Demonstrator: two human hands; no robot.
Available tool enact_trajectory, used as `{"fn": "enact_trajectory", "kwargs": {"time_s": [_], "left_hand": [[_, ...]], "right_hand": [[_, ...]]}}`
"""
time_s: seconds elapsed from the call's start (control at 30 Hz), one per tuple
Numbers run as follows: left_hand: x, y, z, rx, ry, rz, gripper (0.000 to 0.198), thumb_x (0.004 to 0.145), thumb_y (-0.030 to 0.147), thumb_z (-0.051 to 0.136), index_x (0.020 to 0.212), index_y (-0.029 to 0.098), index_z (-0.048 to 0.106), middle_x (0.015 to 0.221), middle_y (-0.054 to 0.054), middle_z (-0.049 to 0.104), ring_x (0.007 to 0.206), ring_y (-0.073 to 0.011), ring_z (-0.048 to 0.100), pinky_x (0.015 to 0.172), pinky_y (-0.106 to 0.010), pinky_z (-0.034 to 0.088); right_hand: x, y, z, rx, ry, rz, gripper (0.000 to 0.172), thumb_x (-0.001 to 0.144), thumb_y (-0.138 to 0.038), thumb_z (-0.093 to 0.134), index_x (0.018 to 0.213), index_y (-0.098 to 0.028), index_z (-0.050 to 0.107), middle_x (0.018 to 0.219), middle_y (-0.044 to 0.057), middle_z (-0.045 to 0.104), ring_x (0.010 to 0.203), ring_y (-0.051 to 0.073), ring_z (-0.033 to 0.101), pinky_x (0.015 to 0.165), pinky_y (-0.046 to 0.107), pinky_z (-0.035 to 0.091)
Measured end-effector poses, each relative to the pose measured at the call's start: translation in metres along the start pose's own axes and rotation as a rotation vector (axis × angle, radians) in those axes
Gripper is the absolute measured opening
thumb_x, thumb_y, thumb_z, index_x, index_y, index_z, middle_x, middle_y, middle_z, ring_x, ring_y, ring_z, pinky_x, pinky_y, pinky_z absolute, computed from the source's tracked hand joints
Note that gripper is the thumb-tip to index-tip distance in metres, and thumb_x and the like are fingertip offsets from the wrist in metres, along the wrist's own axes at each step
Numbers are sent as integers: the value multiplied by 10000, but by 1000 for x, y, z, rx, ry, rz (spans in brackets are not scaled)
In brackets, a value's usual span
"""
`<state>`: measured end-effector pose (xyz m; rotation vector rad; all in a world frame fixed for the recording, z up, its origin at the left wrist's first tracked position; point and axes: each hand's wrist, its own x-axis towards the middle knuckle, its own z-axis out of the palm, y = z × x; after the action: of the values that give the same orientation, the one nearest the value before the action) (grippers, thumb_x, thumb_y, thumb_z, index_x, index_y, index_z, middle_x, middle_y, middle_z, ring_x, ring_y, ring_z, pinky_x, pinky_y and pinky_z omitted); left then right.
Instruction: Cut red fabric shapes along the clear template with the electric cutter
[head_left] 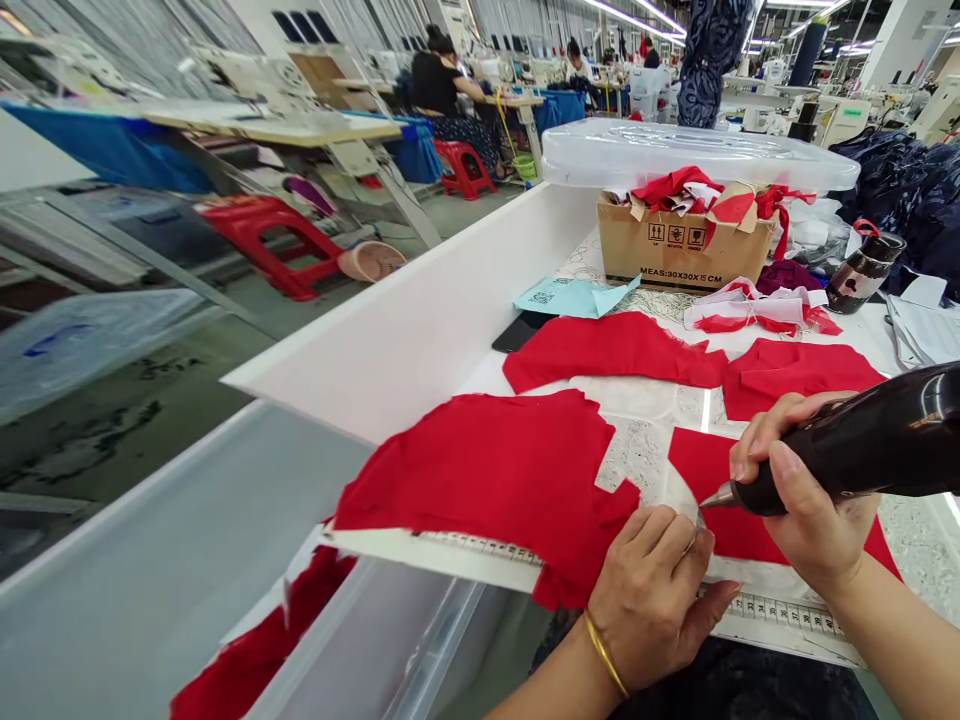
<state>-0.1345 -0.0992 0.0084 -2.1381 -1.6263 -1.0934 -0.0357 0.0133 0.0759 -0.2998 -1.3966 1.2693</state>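
Observation:
My right hand (817, 500) grips a thick black handheld tool (877, 440) with a pointed metal tip. The tip meets the curved left edge of a flat red fabric piece (720, 480). Beside that edge, my left hand (652, 590), with a gold bangle on its wrist, presses bent fingers down near a whitish curved strip (681, 492). What those fingertips pinch, if anything, is hidden. A larger notched red fabric piece (487, 460) lies left of this hand, partly over the table's front edge. Two more red pieces, one long (607, 350) and one short (795, 372), lie behind.
A measuring tape (787, 610) runs along the front edge. At the back stand a cardboard box (675, 245) of red scraps, a clear plastic lid (697, 155) and a dark bottle (866, 272). A white panel (420, 330) borders the left side, above an open bin (187, 560).

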Motion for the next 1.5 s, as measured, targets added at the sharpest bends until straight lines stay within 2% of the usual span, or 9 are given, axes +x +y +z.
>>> {"fn": "enact_trajectory", "kwargs": {"time_s": [0.17,0.37,0.53,0.63,0.83,1.07,1.23,1.37,1.5], "left_hand": [[0,0,0,18,-17,17,451,1112,368,350,1050,64,677,796,-75,600,735,-220,551,647,-359,467],[0,-1,-1,51,-60,19,490,1112,398,340,1068,71,702,870,-113,660,807,-241,611,712,-382,522],[-1,-4,-2,85,-104,73,507,1118,436,337,1180,85,697,1147,-139,737,1090,-265,664,954,-410,531],[-1,-6,-1,92,-117,81,512,1117,451,344,1203,91,698,1231,-128,734,1182,-266,654,1033,-408,513],[0,-6,1,113,-107,51,547,1115,474,328,1176,89,712,1195,-138,749,1139,-276,687,1013,-424,549],[-2,-6,2,119,-120,45,559,1113,488,325,1166,95,719,1162,-133,756,1119,-273,696,1027,-419,552],[-3,-6,2,126,-106,56,541,1110,481,339,1180,97,714,1189,-146,747,1135,-276,684,1017,-422,556],[-5,-7,2,115,-122,53,528,1106,480,361,1211,95,706,1202,-157,739,1155,-276,674,1042,-424,543],[-5,-7,3,113,-133,43,517,1103,481,379,1226,94,699,1215,-160,734,1160,-284,674,1047,-433,534]], "right_hand": [[12,4,-11,-10,36,-23,218,912,-268,706,1079,-260,567,702,-61,621,551,123,603,519,264,536],[35,17,-20,-77,119,-70,252,864,-315,737,1040,-249,569,659,-62,616,507,127,577,491,276,510],[47,32,-20,-131,156,-112,254,851,-323,727,1033,-244,568,626,-76,613,488,123,594,507,272,518],[53,40,-18,-127,173,-101,249,839,-321,727,1017,-232,576,629,-75,608,476,116,592,490,260,506],[54,45,-16,-110,167,-110,228,846,-294,715,1020,-233,581,616,-79,601,467,117,588,476,258,506],[51,44,-15,-142,173,-95,129,845,-282,701,866,-222,589,587,-66,589,457,118,572,451,255,501],[54,33,-31,-143,199,-152,177,840,-247,715,972,-224,599,621,-69,617,479,115,585,497,261,515],[55,28,-46,-158,221,-156,211,815,-268,757,948,-228,599,615,-67,613,468,113,565,492,262,508],[53,31,-50,-159,251,-149,206,805,-301,772,885,-230,597,605,-60,603,471,121,567,483,271,501]]}}
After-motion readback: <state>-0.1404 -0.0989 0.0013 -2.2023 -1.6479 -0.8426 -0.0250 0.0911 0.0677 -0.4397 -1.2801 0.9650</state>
